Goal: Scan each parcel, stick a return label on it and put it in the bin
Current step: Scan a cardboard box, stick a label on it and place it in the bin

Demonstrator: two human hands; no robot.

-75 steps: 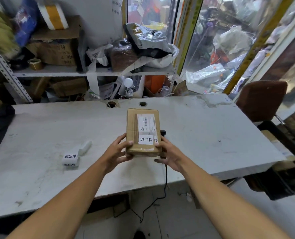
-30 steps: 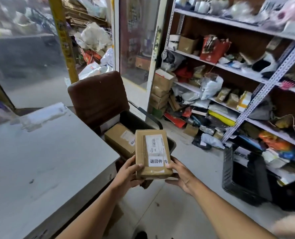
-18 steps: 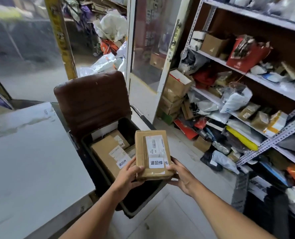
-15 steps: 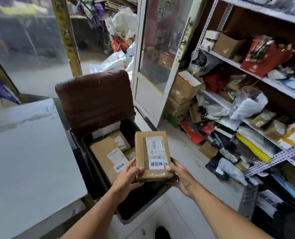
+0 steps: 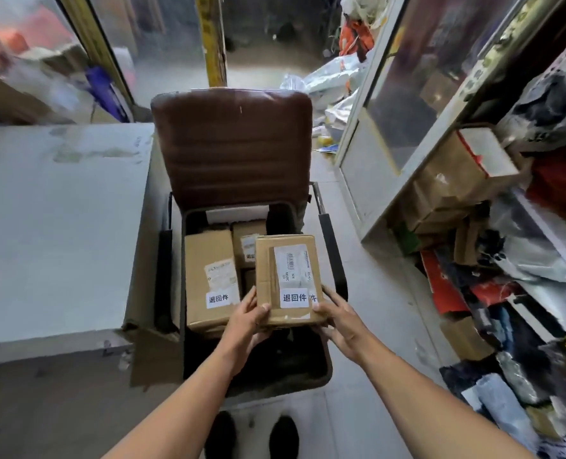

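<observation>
Over the bin (image 5: pixel 321 369), left hand (image 5: pixel 246 321) and right hand (image 5: pixel 339 323) curl around a labelled parcel (image 5: pixel 286 276).

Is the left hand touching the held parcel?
Touching. The head view shows the left hand with its fingers wrapped onto the near left corner of the parcel.

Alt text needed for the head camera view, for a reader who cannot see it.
Both hands, left hand and right hand, hold a labelled cardboard parcel over a dark bin on a brown chair. Other labelled parcels already lie in the bin, beside a white table.
</observation>
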